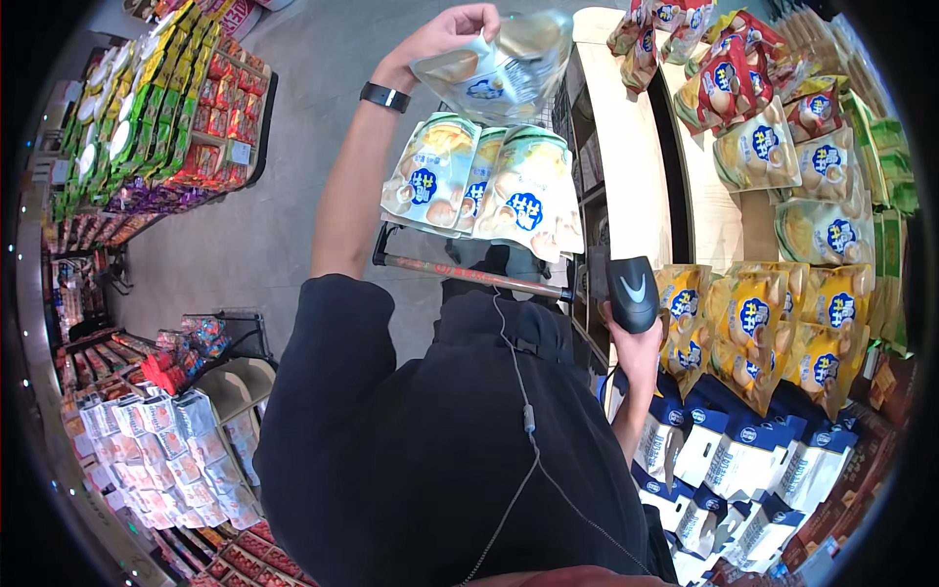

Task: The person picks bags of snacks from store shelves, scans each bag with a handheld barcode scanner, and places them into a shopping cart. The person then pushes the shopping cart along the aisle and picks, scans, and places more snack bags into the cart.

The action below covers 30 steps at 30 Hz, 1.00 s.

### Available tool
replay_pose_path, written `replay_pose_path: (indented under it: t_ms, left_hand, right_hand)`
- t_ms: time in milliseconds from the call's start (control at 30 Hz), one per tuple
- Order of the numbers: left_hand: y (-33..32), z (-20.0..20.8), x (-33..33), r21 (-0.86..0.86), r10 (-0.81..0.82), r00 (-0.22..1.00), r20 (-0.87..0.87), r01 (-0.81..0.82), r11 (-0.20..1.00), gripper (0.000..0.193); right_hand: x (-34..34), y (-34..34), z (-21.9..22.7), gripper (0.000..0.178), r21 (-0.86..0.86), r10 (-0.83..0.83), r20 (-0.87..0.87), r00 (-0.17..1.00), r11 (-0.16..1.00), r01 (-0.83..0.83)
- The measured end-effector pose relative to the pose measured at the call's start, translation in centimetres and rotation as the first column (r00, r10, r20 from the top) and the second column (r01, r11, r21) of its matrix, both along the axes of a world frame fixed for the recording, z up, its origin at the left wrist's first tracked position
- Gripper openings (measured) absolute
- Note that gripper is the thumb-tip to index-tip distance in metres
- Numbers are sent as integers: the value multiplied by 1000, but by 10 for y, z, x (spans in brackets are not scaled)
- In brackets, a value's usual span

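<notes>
My left hand (452, 31), with a black band on its wrist, pinches the top edge of a pale, shiny snack bag (509, 70). It holds the bag up and tilted at the far end of a shopping cart. Several more pale bags of the same kind (523, 191) stand below it in the cart, just beyond the cart's handle (460, 272). On the right, my right hand (636, 344) is wrapped round a black handheld barcode scanner (633, 292). The scanner is beside the wooden shelf edge, and its grip is mostly hidden by the hand.
A pale wooden shelf (626, 147) runs along the right. Red bags (729, 83), pale bags (758, 147), yellow bags (748, 323) and blue-and-white boxes (743, 460) are stacked there. Across the grey floor (235, 254), packaged snacks (147, 108) fill displays on the left. A thin cord (529, 416) hangs over my front.
</notes>
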<state>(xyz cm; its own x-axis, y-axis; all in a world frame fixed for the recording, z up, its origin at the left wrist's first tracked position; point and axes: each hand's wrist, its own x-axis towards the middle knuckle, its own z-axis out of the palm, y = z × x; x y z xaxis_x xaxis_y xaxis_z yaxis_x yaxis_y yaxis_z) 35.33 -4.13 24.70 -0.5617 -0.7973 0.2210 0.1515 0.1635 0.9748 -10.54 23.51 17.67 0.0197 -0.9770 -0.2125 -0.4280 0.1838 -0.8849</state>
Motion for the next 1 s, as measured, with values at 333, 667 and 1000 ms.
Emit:
replay_pose_path:
  t_ms: [333, 667, 1000]
  left_hand:
    - [65, -122, -28, -354, 201, 838, 508, -10, 935, 16]
    - [204, -181, -31, -502, 275, 663, 696, 176, 846, 21]
    - [210, -191, -27, -269, 237, 673, 701, -58, 961, 9]
  right_hand:
    - [17, 1, -36, 19, 22, 22, 0, 1000, 1000, -22]
    - [7, 7, -65, 22, 78, 7, -46, 999, 997, -4]
    - [3, -11, -55, 27, 167, 2, -78, 997, 986, 11]
